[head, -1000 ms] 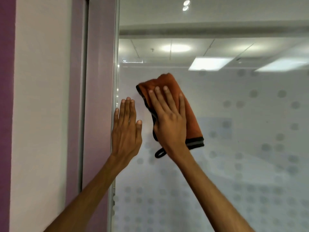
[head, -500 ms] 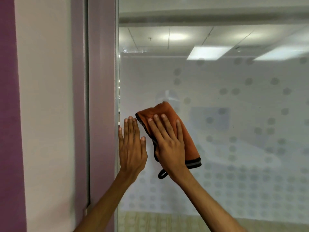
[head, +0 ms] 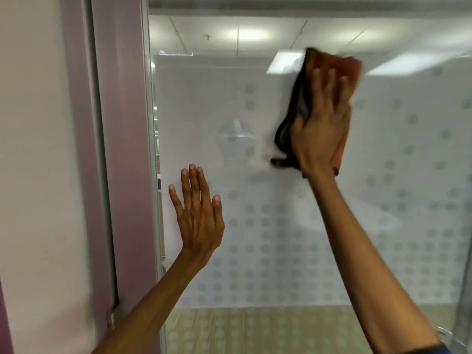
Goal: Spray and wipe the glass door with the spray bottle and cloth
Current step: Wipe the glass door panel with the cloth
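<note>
The glass door (head: 255, 238) fills the middle and right of the view, frosted with rows of grey dots. My right hand (head: 321, 126) presses an orange cloth (head: 332, 65) with a dark edge flat against the upper glass; the cloth is blurred. My left hand (head: 198, 213) lies flat on the glass lower down, near the door's left edge, fingers up and slightly apart, holding nothing. No spray bottle is in view.
A mauve door frame (head: 122, 149) and a pale wall (head: 38, 175) stand at the left. Ceiling lights (head: 245, 34) and a patterned floor (head: 255, 328) show through the glass. A grey vertical shape (head: 464, 302) sits at the lower right edge.
My right hand has swept the cloth from beside the left hand up and to the right across the glass. The left hand stays flat on the glass.
</note>
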